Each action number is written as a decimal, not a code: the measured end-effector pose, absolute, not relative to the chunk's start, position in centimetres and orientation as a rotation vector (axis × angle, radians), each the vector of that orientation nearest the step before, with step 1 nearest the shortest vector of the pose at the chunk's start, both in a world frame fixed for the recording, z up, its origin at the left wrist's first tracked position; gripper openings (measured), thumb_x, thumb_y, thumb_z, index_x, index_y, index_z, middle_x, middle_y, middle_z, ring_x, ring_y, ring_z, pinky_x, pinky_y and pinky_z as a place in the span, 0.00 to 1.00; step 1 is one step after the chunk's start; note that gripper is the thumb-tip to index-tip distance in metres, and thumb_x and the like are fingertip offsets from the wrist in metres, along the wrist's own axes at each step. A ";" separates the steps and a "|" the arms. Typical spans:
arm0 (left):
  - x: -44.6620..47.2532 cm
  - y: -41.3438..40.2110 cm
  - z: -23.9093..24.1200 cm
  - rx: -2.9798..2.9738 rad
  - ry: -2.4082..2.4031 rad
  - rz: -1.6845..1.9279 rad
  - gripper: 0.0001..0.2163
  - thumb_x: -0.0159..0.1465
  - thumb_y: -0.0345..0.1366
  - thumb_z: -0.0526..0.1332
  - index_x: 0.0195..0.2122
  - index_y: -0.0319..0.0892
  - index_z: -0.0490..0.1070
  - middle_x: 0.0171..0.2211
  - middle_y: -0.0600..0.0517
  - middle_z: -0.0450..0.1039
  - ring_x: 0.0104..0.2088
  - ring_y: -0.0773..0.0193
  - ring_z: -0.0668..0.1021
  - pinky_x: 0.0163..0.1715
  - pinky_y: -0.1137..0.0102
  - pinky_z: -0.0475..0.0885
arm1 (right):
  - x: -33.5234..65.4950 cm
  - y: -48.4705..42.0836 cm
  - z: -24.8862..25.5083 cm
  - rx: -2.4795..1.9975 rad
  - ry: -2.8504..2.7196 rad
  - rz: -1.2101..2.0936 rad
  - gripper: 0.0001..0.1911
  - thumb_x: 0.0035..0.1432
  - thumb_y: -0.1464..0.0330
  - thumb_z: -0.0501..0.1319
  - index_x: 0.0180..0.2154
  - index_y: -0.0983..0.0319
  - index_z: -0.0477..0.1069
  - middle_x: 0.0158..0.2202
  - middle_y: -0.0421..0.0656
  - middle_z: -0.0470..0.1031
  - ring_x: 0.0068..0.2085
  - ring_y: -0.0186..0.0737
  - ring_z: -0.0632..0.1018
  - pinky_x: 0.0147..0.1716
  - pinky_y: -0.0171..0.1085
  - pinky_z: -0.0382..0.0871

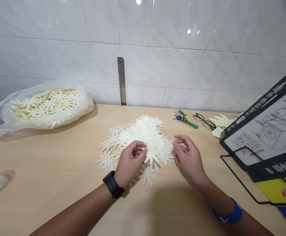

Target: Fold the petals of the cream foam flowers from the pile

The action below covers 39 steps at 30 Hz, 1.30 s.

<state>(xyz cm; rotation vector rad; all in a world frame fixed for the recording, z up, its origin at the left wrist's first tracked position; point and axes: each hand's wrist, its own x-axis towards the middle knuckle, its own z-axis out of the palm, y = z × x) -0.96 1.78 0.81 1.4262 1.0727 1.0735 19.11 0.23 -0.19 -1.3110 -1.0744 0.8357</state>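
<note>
A heap of pale cream flower-shaped cutouts (143, 132) lies on the wooden table (59, 164), and both hands rest at its near edge. My left hand (130, 161), with a black watch on the wrist, has its fingers curled in a pinch on one flower cutout (152, 154). Just to the right of the heap is my right hand (188, 155), a blue band on its wrist. Its fingers are loosely curled and apart, holding nothing. A few single cutouts (146, 174) lie loose in front of the heap.
A clear plastic bag (42, 106) full of the same cutouts sits at the back left. Keys (183, 118), glasses (204, 121) and more cutouts (220, 123) lie at the back right. A printed box with a black wire frame (263, 144) fills the right side. A white tiled wall stands behind.
</note>
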 end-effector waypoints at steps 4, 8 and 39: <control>-0.7 1.4 0.7 1.471 1.063 1.027 0.08 0.61 0.37 0.61 0.39 0.40 0.70 0.30 0.53 0.69 0.28 0.70 0.70 0.27 0.76 0.66 | 17.0 -1.3 -0.3 -1.268 -1.273 1.207 0.12 0.60 0.59 0.59 0.40 0.60 0.71 0.23 0.36 0.68 0.20 0.31 0.69 0.18 0.31 0.65; -0.5 1.1 0.8 1.471 1.041 1.007 0.08 0.62 0.37 0.60 0.40 0.41 0.70 0.30 0.53 0.68 0.29 0.69 0.70 0.28 0.75 0.67 | 15.8 -1.8 -0.5 -1.255 -1.350 1.288 0.11 0.57 0.60 0.63 0.35 0.61 0.71 0.22 0.36 0.68 0.22 0.33 0.71 0.23 0.33 0.68; -0.2 0.3 0.8 1.597 0.958 1.053 0.05 0.59 0.31 0.63 0.26 0.38 0.74 0.26 0.51 0.73 0.26 0.69 0.72 0.28 0.75 0.67 | 15.8 -2.1 -1.5 -1.184 -1.181 1.052 0.11 0.54 0.68 0.64 0.27 0.60 0.61 0.24 0.34 0.62 0.24 0.30 0.65 0.23 0.30 0.60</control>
